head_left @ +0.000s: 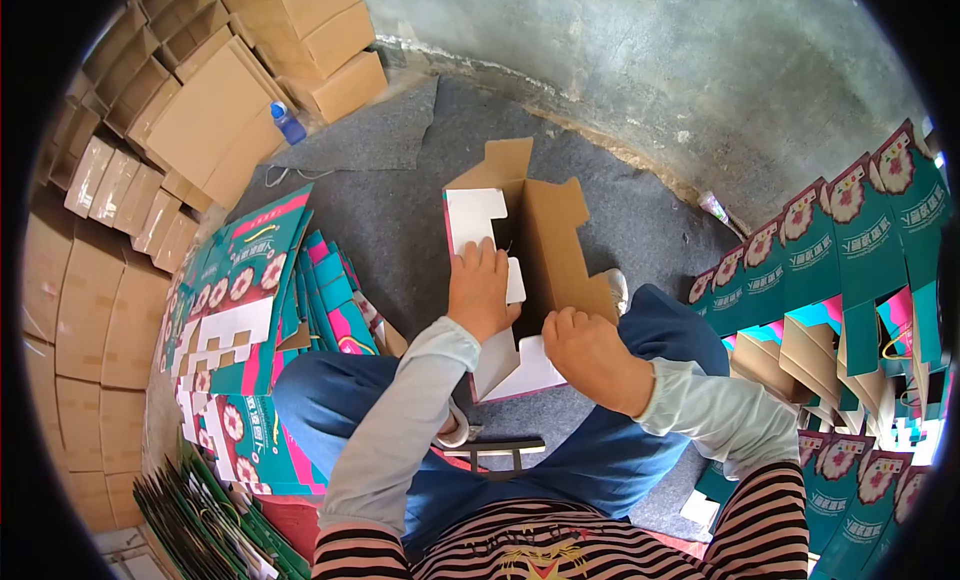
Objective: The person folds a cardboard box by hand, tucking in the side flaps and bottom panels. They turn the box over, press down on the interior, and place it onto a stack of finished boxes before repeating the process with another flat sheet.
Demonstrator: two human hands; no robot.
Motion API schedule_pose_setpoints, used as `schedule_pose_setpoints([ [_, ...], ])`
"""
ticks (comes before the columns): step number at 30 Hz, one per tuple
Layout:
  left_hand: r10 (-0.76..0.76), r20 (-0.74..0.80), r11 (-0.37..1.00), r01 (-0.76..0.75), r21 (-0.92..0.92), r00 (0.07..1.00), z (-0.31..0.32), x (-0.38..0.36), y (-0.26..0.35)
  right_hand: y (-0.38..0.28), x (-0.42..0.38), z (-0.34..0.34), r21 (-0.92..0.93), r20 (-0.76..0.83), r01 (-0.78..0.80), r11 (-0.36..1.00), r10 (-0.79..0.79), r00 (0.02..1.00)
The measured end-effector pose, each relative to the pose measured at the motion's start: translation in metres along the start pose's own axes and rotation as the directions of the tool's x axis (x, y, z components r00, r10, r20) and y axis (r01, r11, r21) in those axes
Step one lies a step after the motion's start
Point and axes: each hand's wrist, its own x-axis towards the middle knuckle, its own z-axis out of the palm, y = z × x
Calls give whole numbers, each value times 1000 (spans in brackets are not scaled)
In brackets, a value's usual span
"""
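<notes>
A cardboard carton [559, 242] stands between my knees with its top unfolded, brown on the inside and its flaps sticking up and outward. My left hand [481, 288] lies flat on the white flap [474, 216] along the carton's left side, fingers stretched out and thumb toward the opening. At the near right corner my right hand [594, 359] is closed, its curled fingers gripping the carton's edge beside another white flap [530, 371]. The inside of the carton is dark, and my right palm is hidden.
Flattened green and pink printed cartons [245, 270] are piled to my left, above green bags with cords [215, 515]. Brown boxes [90, 310] are stacked along the left. Rows of printed gift boxes [875, 250] stand at right. A blue bottle [287, 123] is by the boxes.
</notes>
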Motion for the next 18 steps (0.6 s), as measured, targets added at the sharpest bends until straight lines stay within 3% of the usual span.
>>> schedule_pose_setpoints([
  [3, 16, -78, 992, -26, -125, 997, 8, -5, -4, 1, 14, 21, 5, 119, -24, 1000, 23, 993],
  [7, 15, -165, 951, -65, -303, 986, 22, -17, -14, 22, 38, 37, 219, 293, -43, 975, -23, 956],
  [10, -18, -171, 939, -42, -342, 985, 14, -37, 0, 49, 65, 33, 171, 201, 48, 984, -83, 976],
  [12, -44, -185, 942, -21, -336, 982, 7, -52, 15, 66, 86, 51, 51, 102, -49, 998, 43, 994],
  [14, -44, -163, 947, -11, -321, 986, 4, -67, 28, 84, 108, 65, 63, 43, -193, 979, 190, 981],
  [18, -9, -164, 971, -30, -238, 986, 5, -85, 54, 114, 142, 89, 338, 132, -494, 801, 479, 868],
])
